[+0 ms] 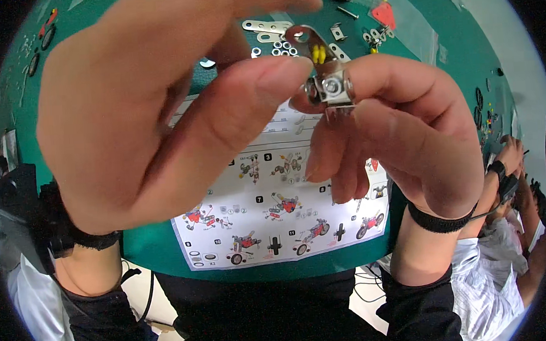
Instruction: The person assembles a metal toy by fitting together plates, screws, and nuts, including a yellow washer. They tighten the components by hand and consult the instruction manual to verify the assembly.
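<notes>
While the right hand (428, 134) pinches a small silver metal bracket assembly (333, 88), left hand (128, 110) parted-fingered beside those fingertips; probably mid-fastening, next calling for tightening.

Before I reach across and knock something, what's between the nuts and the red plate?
The head view shows a small bracket, a screw above, a strip below; the held piece hides part of the stretch.

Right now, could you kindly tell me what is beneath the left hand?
The instruction sheet and green tabletop show past the edges of the left hand; whatever lies directly behind it is covered.
</notes>
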{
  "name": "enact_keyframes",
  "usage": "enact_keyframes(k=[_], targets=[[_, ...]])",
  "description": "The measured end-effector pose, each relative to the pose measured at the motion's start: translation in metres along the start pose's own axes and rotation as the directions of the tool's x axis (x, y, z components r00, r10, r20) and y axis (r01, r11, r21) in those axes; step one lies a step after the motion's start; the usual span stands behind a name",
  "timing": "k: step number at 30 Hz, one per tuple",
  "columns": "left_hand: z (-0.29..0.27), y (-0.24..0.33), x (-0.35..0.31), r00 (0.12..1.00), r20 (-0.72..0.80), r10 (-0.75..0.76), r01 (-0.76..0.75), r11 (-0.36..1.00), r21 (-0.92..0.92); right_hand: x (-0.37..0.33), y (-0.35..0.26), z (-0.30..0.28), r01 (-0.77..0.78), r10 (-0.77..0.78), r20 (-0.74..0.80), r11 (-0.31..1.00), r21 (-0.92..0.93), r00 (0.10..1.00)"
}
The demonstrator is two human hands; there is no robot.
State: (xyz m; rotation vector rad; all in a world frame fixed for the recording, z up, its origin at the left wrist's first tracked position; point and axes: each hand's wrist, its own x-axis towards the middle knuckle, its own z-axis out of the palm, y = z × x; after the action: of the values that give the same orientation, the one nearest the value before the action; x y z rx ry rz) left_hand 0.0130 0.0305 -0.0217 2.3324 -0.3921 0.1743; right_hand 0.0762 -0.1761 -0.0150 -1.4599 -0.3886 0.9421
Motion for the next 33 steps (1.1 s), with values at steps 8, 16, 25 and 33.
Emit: enact_keyframes(k=[8, 16, 25, 33], targets=[[0.005, -0.014, -0.002, 0.949, -0.090, 0.303, -0.291, 0.948, 0.127, -0.001, 0.002, 0.009, 0.072, -0.066, -0.078, 0.995, 0.071, 0.995], [-0.007, -0.007, 0.007, 0.937, 0.014, 0.349, -0.344, 0.914, 0.218, -0.001, 0.008, 0.010, 0.194, -0.192, -0.127, 0.981, 0.007, 0.973], [-0.001, -0.017, -0.006, 0.914, -0.071, 0.399, -0.341, 0.852, 0.397, -0.001, 0.017, -0.009, 0.303, -0.296, 0.064, 0.920, -0.250, 0.953], [0.001, -0.019, -0.015, 0.941, -0.097, 0.323, -0.268, 0.892, 0.365, 0.002, 0.017, -0.007, 0.392, -0.354, 0.182, 0.884, -0.256, 0.917]])
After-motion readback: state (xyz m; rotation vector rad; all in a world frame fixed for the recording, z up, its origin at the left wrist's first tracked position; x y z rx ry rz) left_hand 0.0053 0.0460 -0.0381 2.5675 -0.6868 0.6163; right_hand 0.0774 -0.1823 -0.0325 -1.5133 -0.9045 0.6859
